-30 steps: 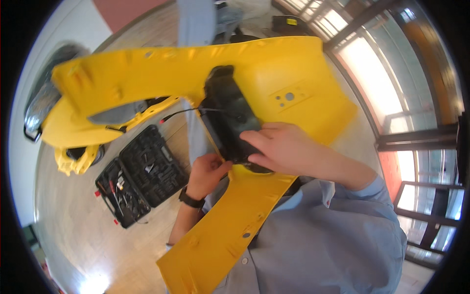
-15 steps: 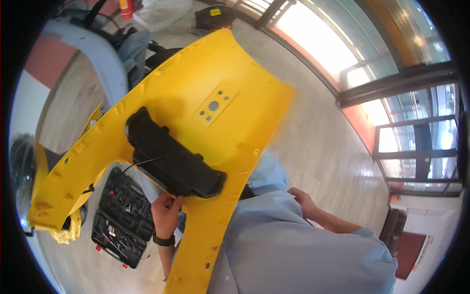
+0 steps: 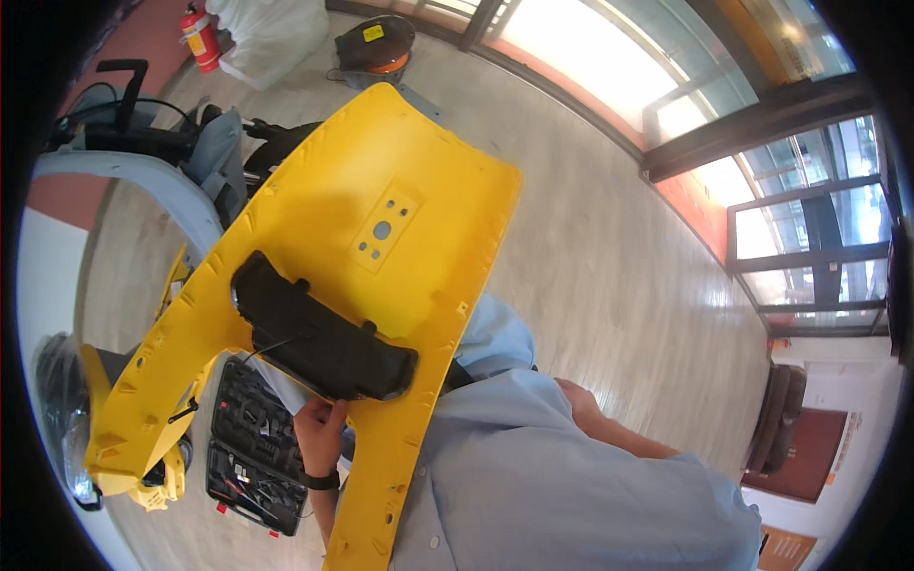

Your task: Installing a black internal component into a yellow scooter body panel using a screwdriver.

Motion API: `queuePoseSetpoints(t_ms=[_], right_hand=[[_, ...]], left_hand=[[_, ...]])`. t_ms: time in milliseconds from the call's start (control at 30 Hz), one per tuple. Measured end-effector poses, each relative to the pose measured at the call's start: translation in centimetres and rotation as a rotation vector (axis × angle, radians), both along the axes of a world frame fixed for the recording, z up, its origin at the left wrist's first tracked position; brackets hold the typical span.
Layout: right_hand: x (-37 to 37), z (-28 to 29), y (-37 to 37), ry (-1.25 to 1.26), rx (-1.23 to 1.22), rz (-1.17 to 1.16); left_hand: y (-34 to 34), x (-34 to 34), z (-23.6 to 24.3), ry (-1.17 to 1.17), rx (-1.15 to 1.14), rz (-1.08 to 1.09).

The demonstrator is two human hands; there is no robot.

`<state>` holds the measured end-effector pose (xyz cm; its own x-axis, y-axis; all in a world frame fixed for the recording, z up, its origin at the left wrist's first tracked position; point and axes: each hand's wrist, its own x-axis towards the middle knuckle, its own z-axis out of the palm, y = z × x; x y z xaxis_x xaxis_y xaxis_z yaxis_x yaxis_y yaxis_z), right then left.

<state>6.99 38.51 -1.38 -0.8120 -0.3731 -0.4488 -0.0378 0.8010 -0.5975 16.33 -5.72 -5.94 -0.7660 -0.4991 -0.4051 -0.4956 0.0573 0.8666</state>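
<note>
A large yellow moulded plastic panel [image 3: 447, 219] leans across the view, its inner side with small clips and holes facing me. A black plastic housing [image 3: 314, 328] with a thin dark wire is seated on it, lying at a slant. My left hand [image 3: 319, 436], with a dark wristband, grips the panel's inner edge just below the housing; some fingers are hidden behind the panel. Beside my light blue shirt [image 3: 571, 485], on the right, is my right hand [image 3: 579, 404], away from the panel. Its fingers are mostly hidden by the shirt.
On the floor at left lies an unfolded black tool case [image 3: 252, 457]. Grey machine parts [image 3: 152, 181] stand beyond the panel. Further back are a red fire extinguisher [image 3: 200, 40], a white plastic bag [image 3: 271, 38] and a black-orange object [image 3: 374, 52]. Glass windows line the right.
The panel's top has shifted left and down in view, with the housing and my left hand still at it. My view has turned, and my right hand's fingers are now less visible.
</note>
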Motion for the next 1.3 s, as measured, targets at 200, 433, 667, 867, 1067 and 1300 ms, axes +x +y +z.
queuePoseSetpoints(t_ms=[200, 433, 667, 867, 1067, 1300], right_hand=[[-2.0, 0.9, -1.1, 0.124, 0.12, 0.11], [-5.0, 2.3, -2.7, -0.005, 0.074, 0.024], [-9.8, 5.9, -5.5, 0.141, 0.164, 0.558], [-13.9, 8.0, -10.1, 0.187, 0.135, 0.938], [-14.6, 8.2, -15.8, 0.053, 0.15, 1.224], [-16.4, 3.1, -12.8, -0.015, 0.116, 1.418]], left_hand=[[0.6, -0.4, 1.2, 0.0, 0.077, 0.033], [0.6, -0.6, 1.1, -0.059, -0.018, 0.011], [0.7, -0.6, 1.5, -0.094, 0.004, 0.059], [0.5, -0.7, 1.5, -0.121, -0.025, 0.011], [0.3, -0.4, 3.0, -0.146, 0.082, 0.026], [-0.1, -0.8, 3.4, -0.147, 0.042, -0.11]])
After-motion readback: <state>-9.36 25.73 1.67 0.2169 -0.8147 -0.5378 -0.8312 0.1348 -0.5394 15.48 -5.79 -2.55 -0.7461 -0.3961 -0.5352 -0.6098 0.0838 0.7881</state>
